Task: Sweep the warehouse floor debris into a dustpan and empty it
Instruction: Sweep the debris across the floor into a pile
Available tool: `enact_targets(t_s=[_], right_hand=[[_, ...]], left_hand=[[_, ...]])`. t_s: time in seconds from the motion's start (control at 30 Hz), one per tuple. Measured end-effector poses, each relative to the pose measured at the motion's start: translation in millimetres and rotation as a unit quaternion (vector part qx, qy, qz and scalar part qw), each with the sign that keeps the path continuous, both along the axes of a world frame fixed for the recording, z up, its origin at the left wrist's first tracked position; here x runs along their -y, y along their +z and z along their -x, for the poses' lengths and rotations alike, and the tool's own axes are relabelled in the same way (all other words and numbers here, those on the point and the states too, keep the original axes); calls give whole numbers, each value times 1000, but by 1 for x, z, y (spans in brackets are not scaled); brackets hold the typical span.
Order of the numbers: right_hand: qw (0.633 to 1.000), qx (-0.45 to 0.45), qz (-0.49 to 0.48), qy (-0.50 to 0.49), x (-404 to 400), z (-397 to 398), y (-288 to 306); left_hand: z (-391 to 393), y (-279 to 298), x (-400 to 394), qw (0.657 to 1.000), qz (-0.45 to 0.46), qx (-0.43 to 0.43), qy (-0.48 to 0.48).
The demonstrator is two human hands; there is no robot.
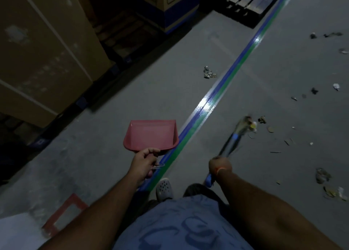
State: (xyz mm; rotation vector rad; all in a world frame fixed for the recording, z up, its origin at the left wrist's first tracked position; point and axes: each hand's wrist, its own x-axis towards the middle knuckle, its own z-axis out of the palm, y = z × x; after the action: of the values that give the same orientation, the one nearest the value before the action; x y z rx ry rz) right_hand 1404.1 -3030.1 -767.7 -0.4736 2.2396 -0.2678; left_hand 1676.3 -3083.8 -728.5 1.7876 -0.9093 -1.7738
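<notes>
Below me, my left hand (pixel 142 162) grips the red dustpan (pixel 151 134) handle; my right hand (pixel 220 165) grips the blurred broom (pixel 234 140) beside scattered debris (pixel 272 130) on the floor (pixel 151 91).

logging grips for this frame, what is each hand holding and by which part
Left hand grips the red dustpan by its handle. Right hand grips the broom near the handle's upper end.

Dim warehouse aisle, dustpan & broom in hand.
L hand (pixel 143 163) grips red dustpan (pixel 151 134) handle, pan held above grey floor (pixel 151 91) just left of blue-green line (pixel 224 91). R hand (pixel 220 165) grips blurred broom (pixel 236 134), head among debris (pixel 272 130) scattered right of line. Cardboard boxes (pixel 41 51) on left, pallet (pixel 251 2) at top.
</notes>
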Motion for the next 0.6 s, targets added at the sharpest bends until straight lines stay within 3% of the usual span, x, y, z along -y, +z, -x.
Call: enact_targets(t_s=[0.1, 0.33, 0.47, 0.6], right_hand=[[1000, -9, -2, 12, 7, -5, 1], [981, 8, 9, 193, 74, -2, 10], [959, 26, 9, 282, 141, 1, -4], [951, 62, 32, 301, 228, 14, -3]], left_hand=[[5, -3, 25, 1000, 4, -12, 0], [30, -12, 93, 1000, 8, -23, -19], [52, -18, 141, 999, 1, -28, -27], [81, -19, 204, 1000, 2, -14, -23]])
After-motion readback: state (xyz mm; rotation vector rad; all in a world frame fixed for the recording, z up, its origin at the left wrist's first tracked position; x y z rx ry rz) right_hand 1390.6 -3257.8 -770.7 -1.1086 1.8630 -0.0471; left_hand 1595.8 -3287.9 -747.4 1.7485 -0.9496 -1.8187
